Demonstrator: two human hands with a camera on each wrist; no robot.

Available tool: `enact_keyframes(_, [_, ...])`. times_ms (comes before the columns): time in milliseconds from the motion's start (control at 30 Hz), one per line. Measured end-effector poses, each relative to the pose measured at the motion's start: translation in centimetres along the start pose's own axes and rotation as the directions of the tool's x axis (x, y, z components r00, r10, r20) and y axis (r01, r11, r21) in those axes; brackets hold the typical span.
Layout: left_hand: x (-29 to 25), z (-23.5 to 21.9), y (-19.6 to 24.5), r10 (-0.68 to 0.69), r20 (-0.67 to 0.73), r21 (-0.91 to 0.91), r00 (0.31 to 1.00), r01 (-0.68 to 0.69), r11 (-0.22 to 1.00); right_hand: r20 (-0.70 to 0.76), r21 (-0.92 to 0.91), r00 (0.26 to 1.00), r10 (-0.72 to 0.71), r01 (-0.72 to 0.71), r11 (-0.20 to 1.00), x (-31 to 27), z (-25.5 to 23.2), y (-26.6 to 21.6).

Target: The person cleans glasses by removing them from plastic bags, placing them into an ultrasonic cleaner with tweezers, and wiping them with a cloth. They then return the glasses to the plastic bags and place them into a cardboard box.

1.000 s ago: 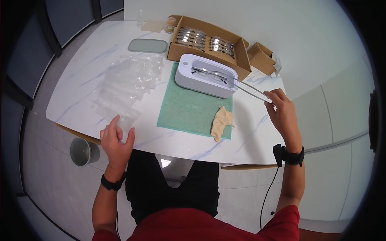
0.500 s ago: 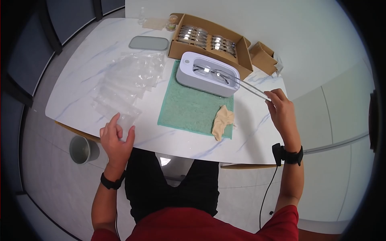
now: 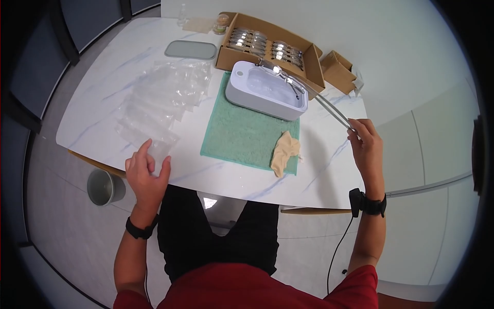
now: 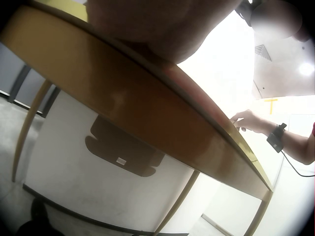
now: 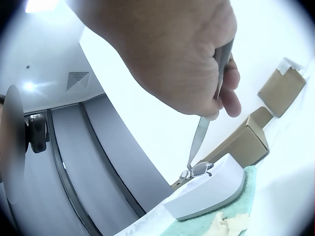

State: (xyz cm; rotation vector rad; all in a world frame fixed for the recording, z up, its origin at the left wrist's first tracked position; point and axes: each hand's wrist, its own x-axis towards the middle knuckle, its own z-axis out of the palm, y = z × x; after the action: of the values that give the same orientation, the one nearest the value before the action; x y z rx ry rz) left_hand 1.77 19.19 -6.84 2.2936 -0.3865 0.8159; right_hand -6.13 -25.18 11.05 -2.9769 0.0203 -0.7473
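My right hand (image 3: pixel 366 144) pinches long metal tweezers (image 3: pixel 329 107) near their rear end. Their tips hold a pair of thin-framed eyeglasses (image 3: pixel 282 73) tilted above the white ultrasonic cleaner (image 3: pixel 263 104), whose basin holds clear liquid. In the right wrist view, the tweezers (image 5: pixel 199 137) slant down to the glasses (image 5: pixel 202 169) over the cleaner's rim. My left hand (image 3: pixel 146 177) rests at the table's front edge, fingers loosely bent, fingertips beside clear plastic bags (image 3: pixel 154 103). A green towel (image 3: pixel 234 134) lies under the cleaner, with a crumpled beige cloth (image 3: pixel 284 154) on its right corner.
Behind the cleaner, a cardboard box (image 3: pixel 315 69) holds rows of eyeglasses. A smaller carton (image 3: pixel 337 72) stands to its right. A grey tray (image 3: pixel 190 49), a jar (image 3: pixel 221 24) and a clear bottle (image 3: pixel 182 15) are at the back left. A bin (image 3: pixel 103 188) stands on the floor.
The eyeglasses have risen from inside the cleaner's basin to above it, held in the tweezers. My right hand has shifted slightly right. The left hand has barely moved.
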Motion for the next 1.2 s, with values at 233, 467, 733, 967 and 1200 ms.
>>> enact_keyframes(233, [0.0, 0.0, 0.0, -0.015, -0.007, -0.025, 1.0, 0.014, 1.0, 0.007, 0.086, 0.99, -0.144, 0.143, 0.986, -1.7, -2.4, -2.6])
enact_keyframes(467, [0.1, 0.0, 0.0, -0.011, 0.0, -0.03, 1.0, 0.011, 0.999, 0.181, 0.061, 0.965, -0.19, 0.181, 0.982, -3.4, -0.9, -3.8])
enact_keyframes(733, [-0.1, -0.1, -0.2, -0.03, 0.03, -0.033, 0.999, 0.031, 0.999, 0.22, 0.059, 0.961, -0.166, 0.157, 0.986, -2.6, -3.2, -3.6])
enact_keyframes(967, [0.1, -0.2, 0.0, -0.008, 0.029, -0.023, 1.0, 0.009, 1.0, -0.188, -0.045, 0.979, -0.074, 0.067, 0.997, 3.7, -1.9, 0.8])
enact_keyframes(1200, [-0.2, 0.0, 0.1, -0.037, 0.022, -0.012, 0.999, 0.038, 0.999, 0.002, -0.396, 0.995, -0.098, 0.091, 0.914, 10.8, 7.1, 6.1])
